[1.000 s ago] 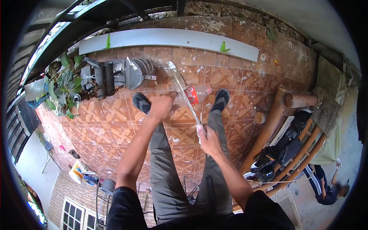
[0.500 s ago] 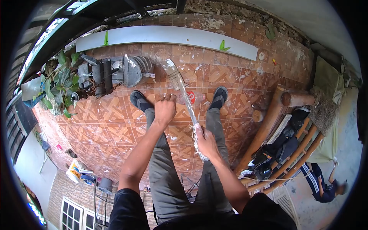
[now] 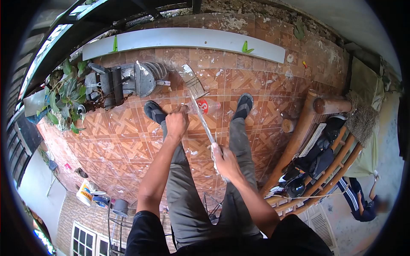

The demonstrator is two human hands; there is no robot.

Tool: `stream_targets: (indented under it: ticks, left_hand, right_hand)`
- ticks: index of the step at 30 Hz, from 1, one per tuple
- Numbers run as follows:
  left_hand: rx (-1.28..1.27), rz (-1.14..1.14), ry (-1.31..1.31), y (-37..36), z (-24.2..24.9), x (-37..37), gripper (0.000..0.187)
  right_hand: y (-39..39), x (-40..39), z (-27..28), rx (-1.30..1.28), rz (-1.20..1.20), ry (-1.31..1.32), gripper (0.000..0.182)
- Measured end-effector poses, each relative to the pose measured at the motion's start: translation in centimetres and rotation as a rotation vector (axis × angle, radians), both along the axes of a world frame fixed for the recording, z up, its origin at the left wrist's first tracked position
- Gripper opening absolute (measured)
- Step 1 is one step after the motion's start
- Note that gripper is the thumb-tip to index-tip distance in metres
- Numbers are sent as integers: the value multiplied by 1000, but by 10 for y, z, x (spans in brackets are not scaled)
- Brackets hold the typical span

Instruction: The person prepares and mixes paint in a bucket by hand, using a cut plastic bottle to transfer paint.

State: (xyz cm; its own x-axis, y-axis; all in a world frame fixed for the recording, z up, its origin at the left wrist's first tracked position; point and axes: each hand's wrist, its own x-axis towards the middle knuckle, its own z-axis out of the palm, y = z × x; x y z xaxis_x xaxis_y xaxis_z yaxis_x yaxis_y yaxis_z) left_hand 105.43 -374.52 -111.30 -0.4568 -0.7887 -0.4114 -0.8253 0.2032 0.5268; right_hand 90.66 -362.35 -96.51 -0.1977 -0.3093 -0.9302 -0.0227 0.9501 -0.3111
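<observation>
My left hand [image 3: 177, 123] is closed at the left end of a clear plastic bottle [image 3: 215, 105] with a red label, held sideways over the tiled floor. In my right hand [image 3: 226, 162] is a long, narrow-bladed knife [image 3: 202, 121], its metal smeared with white. Pale wrapping shows around its handle, below my fingers. The blade slants up and left, overlapping the bottle between my left hand and the label. Beyond the blade's far end, a flat brownish piece [image 3: 193, 83] with dark lines lies on the floor.
A long white board [image 3: 171, 39] with two green clips lies across the far floor. At left are a dark grey machine-like object [image 3: 147, 79] and a leafy plant [image 3: 64, 96]. A bamboo bench [image 3: 290, 145] holds dark items at right; another person [image 3: 363, 207] is beyond it.
My left hand and the bottle have shifted slightly left. The knife has swung left across the bottle, leaving the red label more exposed. My right hand has moved a little left and down.
</observation>
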Motion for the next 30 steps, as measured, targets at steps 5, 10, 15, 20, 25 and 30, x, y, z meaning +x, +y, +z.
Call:
stream_targets:
  ticks: [5,10,15,20,25,30]
  left_hand:
    - [-7,-62,199,12,6,-13,22]
    - [-15,-47,157,26,15,-14,25]
    - [48,-34,159,47,24,-26,26]
    - [-108,60,159,51,5,-37,25]
    - [-38,7,272,41,13,-47,31]
    - [-123,-72,335,46,15,-40,32]
  right_hand:
    - [-26,-13,-16,-72,46,44,53]
    - [-50,-6,-77,-147,144,126,55]
    - [-23,-3,-47,-72,55,173,54]
    - [-14,-22,-4,8,31,128,49]
    - [13,-16,3,-3,75,252,43]
    - [-16,-17,-27,-34,112,245,41]
